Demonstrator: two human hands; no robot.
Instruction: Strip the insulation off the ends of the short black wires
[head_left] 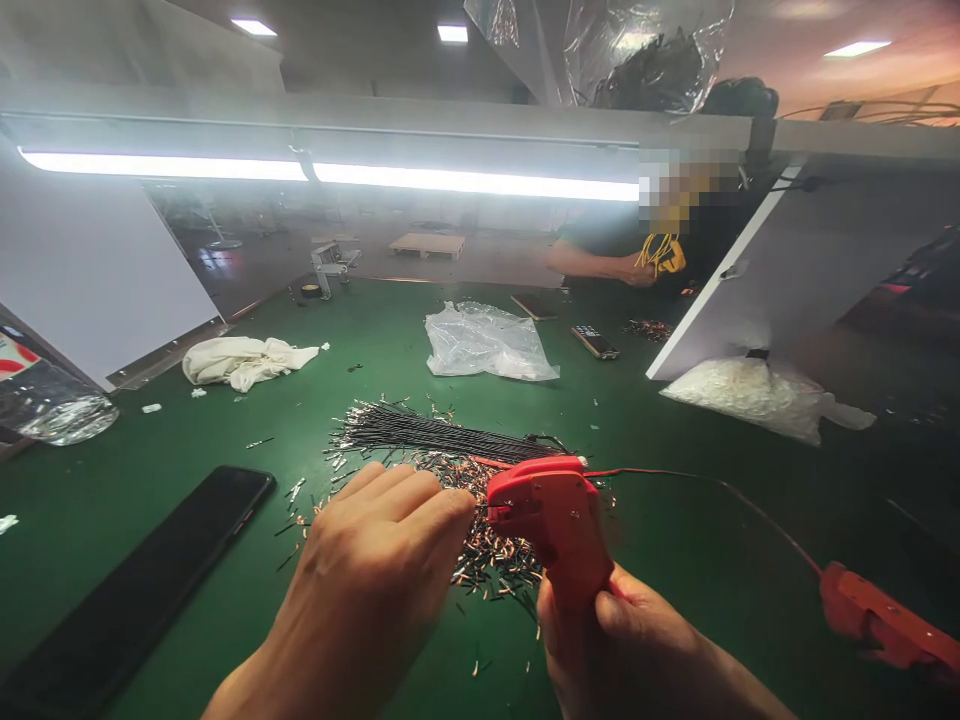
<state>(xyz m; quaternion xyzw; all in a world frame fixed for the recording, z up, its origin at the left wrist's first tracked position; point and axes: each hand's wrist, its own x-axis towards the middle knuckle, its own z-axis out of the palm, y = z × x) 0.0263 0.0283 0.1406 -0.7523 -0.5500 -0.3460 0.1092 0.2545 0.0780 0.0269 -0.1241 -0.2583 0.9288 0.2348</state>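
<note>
My right hand [600, 630] is wrapped round the handle of a red wire stripper [555, 500], its jaws facing left. At those jaws my left hand [382, 560] is closed in a pinch, knuckles up, on what looks like a thin black wire, mostly hidden by the fingers. Just beyond, a bundle of black wires [442, 435] with bare ends at the left lies on the green table. Short stripped bits of black and copper wire [495, 560] are heaped under and around the tool.
A phone [150, 590] lies at left, near a clear bottle [60, 400] and white cloth [244, 362]. Clear plastic bag [487, 342], a second phone [595, 342] and filled bag [757, 390] lie farther back. A red lead [675, 472] reaches another red tool [885, 615]. A co-worker's hand [637, 270] holds yellow wires.
</note>
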